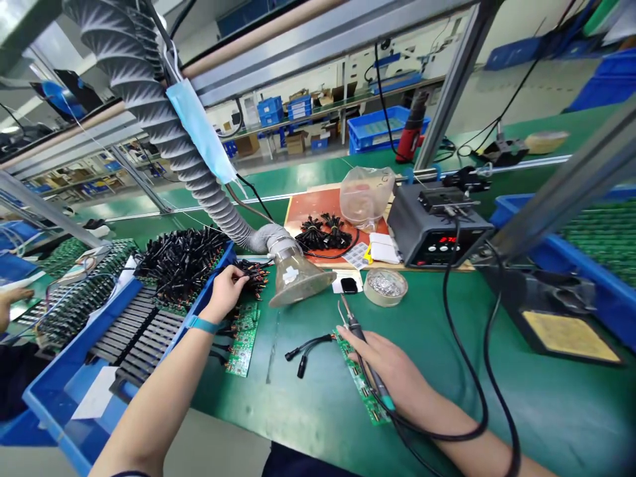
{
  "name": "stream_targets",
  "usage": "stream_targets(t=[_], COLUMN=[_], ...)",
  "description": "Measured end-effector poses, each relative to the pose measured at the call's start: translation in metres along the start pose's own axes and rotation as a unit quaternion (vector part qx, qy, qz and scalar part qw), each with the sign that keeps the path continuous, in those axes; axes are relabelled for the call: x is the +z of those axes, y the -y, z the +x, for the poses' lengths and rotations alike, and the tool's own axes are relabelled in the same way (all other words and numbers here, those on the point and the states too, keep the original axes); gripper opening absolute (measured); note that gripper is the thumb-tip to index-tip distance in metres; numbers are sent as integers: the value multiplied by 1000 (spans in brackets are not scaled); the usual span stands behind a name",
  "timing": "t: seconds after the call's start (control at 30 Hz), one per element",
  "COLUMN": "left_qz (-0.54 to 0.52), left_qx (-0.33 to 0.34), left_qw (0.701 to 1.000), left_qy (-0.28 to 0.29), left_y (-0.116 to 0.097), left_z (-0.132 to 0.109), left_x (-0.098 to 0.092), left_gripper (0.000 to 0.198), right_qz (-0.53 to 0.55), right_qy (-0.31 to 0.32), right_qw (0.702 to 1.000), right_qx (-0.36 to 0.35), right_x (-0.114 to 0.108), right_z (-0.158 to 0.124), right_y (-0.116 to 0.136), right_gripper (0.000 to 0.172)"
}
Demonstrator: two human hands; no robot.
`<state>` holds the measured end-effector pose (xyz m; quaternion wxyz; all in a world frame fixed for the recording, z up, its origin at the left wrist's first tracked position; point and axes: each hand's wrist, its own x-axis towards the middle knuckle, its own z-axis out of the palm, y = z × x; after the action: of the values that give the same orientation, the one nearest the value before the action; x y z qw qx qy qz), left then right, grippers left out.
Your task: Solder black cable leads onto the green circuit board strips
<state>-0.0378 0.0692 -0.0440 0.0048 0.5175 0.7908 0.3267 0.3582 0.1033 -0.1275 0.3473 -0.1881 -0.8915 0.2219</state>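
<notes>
My left hand (227, 291) reaches over the edge of a blue bin, thumb and fingers pinched on a black cable in a pile of cables (257, 277) with orange-red wire ends. Just below that pile lies a green circuit board panel (243, 341), black cables along its left side. A soldering iron (373, 377) is in my right hand (395, 368), its tip pointing up and away. Beside the tip shows a thin curved silver piece I cannot make out. Partly under this hand is another circuit board (358, 374), with a forked black cable (311, 344) at its upper left end.
A fume extractor hood (301, 275) hangs between my hands. Behind are a tin of silvery solder scrap (385, 287) and a soldering station (437, 228). A stand with a yellow sponge (571, 336) is at right. The blue bin (166, 361) holds black parts and cables. Another person's hand (14, 298) is far left.
</notes>
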Motion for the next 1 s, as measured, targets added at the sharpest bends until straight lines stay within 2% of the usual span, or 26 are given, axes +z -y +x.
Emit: stream_targets(t=[0.1,0.13,0.17,0.2,0.23,0.3,0.37,0.43,0.53,0.63,0.7,0.8,1.0], left_qz=[-40,-63,-146,-219,-270,-346,-409,-467,-527,-544,-538,-535,-549], left_qx=[-18,-17,-8,4,11,7,-28,-66,-96,-112,-126,-149,-161], left_qw=[992,985,971,960,954,937,887,827,767,743,732,717,703], left_qy=[-121,-158,-191,-173,-128,54,212,307,353,373,397,422,423], left_y=[-25,-39,-54,-71,-88,-119,-140,-151,-152,-145,-141,-139,-139], left_z=[-26,-40,-57,-75,-92,-122,-138,-143,-141,-141,-145,-150,-153], left_x=[-29,-38,-45,-50,-51,-44,-22,9,60,91,97,95,94], left_gripper=[20,30,47,59,58,42,35,36,44,47,46,46,44], right_qz=[32,48,66,85,106,154,202,222,240,262,279,298,328], right_qy=[-5,-13,-32,-62,-98,-169,-174,-178,-140,-109,-92,-88,-44], right_qw=[999,998,996,991,983,957,941,934,934,923,915,908,900], right_qx=[26,40,59,85,113,175,211,218,225,262,276,280,282], right_x=[1,0,-1,-4,-7,-15,-22,-25,-22,-16,-13,-11,-21], right_z=[-2,-2,-1,1,5,15,28,36,35,25,21,21,22], right_y=[-6,-7,-7,-4,0,16,33,43,40,30,26,26,28], right_gripper=[58,57,56,54,51,46,41,33,22,23,24,22,26])
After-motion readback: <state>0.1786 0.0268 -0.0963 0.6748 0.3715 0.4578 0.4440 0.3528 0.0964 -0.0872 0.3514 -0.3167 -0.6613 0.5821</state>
